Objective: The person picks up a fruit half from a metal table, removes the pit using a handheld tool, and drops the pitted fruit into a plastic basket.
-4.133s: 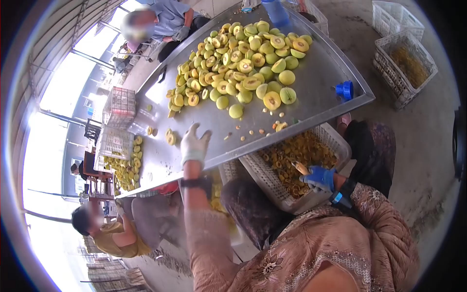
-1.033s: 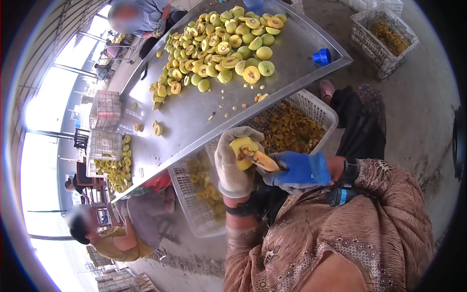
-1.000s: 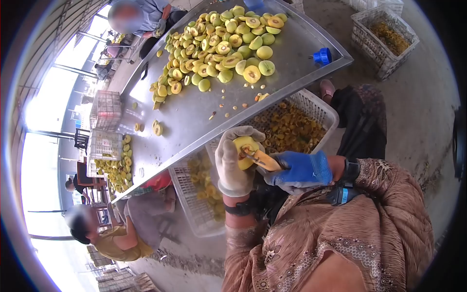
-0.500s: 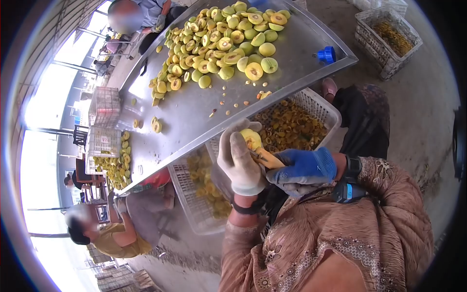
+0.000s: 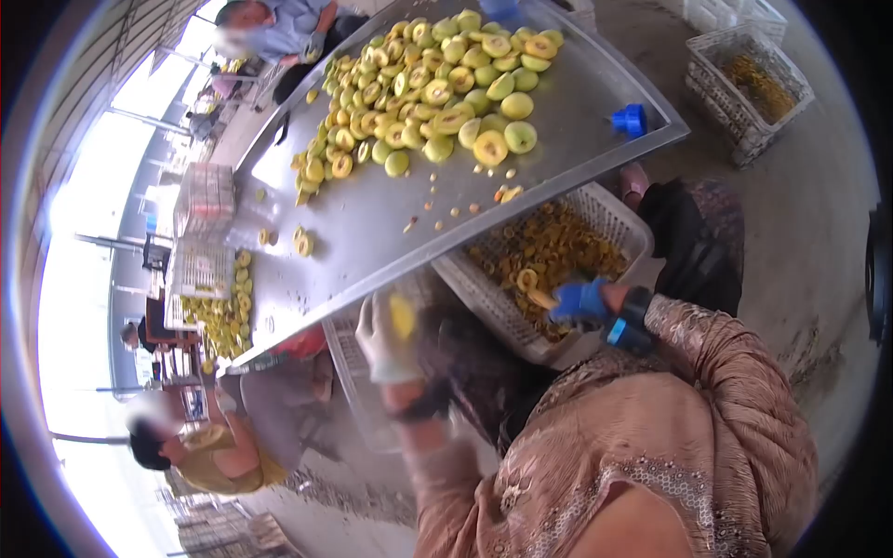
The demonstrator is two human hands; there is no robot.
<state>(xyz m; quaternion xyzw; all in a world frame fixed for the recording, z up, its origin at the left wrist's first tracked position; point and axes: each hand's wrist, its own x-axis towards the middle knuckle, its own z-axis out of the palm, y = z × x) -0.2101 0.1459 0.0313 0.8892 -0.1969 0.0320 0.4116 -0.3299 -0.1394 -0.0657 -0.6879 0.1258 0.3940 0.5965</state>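
Note:
My left hand (image 5: 386, 339), in a white glove and smeared by motion, holds a yellow fruit half (image 5: 402, 317) below the near edge of the metal table. Out to the right, my right hand (image 5: 580, 302), in a blue glove, grips a tool with an orange-brown handle (image 5: 541, 298). A ring-shaped piece (image 5: 527, 280) shows at the tool's far end, over the crate of cut scraps (image 5: 634, 226). Halved green-yellow fruits (image 5: 437, 91) are heaped on the table (image 5: 363, 244), with small pits and bits near its front edge.
A blue cap-like object (image 5: 629, 120) lies at the table's right corner. Another crate (image 5: 346, 361) stands under the table edge. More crates (image 5: 783, 116) are at the upper right. One person (image 5: 219, 456) sits at lower left, another (image 5: 288, 33) at the top.
My hands have moved apart. The left went left with the fruit half, while the right moved right with the tool, over the scrap crate. A ring-shaped piece now shows at the tool's end.

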